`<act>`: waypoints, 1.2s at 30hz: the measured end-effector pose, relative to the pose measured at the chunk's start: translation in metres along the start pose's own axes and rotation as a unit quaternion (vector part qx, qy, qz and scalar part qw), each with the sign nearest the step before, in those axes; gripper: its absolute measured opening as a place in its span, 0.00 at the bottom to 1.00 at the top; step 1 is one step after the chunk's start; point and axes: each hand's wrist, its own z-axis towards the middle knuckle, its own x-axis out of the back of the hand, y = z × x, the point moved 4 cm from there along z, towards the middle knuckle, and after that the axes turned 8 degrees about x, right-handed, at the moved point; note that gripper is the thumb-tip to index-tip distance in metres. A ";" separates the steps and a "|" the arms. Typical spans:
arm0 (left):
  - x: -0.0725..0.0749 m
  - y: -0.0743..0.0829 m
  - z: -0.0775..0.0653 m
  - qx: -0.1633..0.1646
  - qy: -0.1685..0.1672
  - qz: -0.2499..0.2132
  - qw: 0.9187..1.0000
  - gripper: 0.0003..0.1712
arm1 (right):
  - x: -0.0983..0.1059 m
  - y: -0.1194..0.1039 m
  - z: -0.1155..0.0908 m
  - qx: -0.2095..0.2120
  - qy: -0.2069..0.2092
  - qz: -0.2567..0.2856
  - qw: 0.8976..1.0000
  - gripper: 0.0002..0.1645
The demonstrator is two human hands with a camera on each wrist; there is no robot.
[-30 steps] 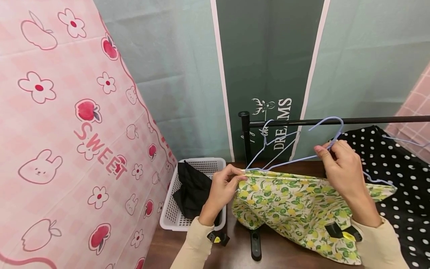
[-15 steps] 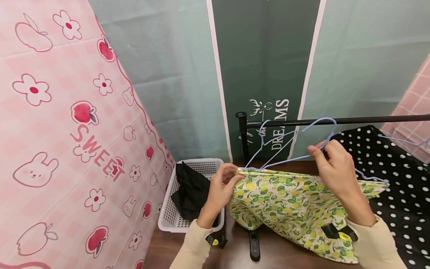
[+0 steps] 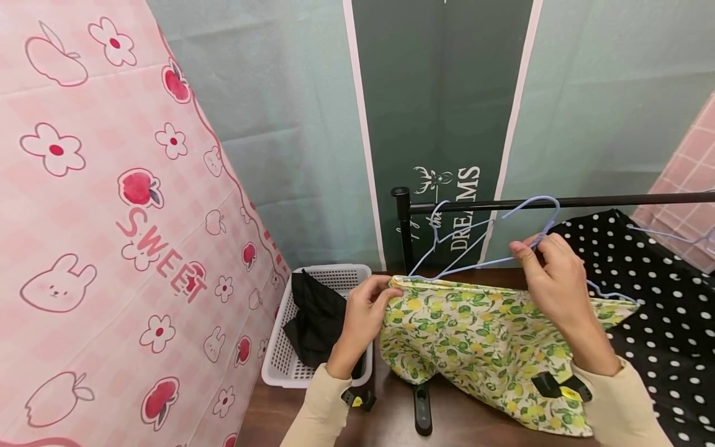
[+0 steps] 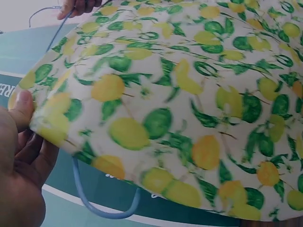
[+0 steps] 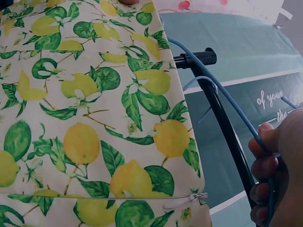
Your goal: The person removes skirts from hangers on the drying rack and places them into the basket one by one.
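Note:
A skirt (image 3: 480,341) with a yellow lemon and green leaf print hangs spread below a blue wire hanger (image 3: 539,198). My left hand (image 3: 365,310) pinches the top left corner of the skirt between thumb and fingers, by the hanger's left end. Above the waist edge, my right hand (image 3: 558,279) grips the hanger at the base of its hook. In the right wrist view the curled fingers (image 5: 263,168) wrap the blue wire, and a zip pull (image 5: 182,202) lies at the skirt's edge. How the hanger's ends meet the waistband is partly hidden.
A black rail (image 3: 614,200) on a post runs behind the hands. Another blue hanger (image 3: 427,251) hangs at its left end. Black polka-dot cloth (image 3: 670,304) hangs at right. A white basket (image 3: 272,354) with black cloth (image 3: 315,323) stands left. Patterned curtains (image 3: 279,124) enclose the back.
The left hand, with the skirt's corner, has shifted slightly left and down. The right hand keeps its hold on the hanger; the head view has shifted slightly.

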 end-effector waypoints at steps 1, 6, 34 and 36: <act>0.001 0.000 0.000 0.004 0.005 0.003 1.000 0.07 | 0.000 0.000 0.000 0.000 0.000 0.003 1.000 0.16; 0.002 0.000 -0.001 0.009 0.022 0.020 1.000 0.03 | -0.002 0.000 -0.001 -0.005 0.009 0.010 1.000 0.16; 0.001 -0.003 -0.003 -0.079 0.020 0.013 0.997 0.06 | 0.004 0.009 0.001 -0.046 0.038 0.013 0.998 0.13; 0.001 -0.003 -0.003 -0.080 0.021 0.012 0.996 0.06 | 0.004 0.009 0.001 -0.048 0.037 0.011 0.998 0.13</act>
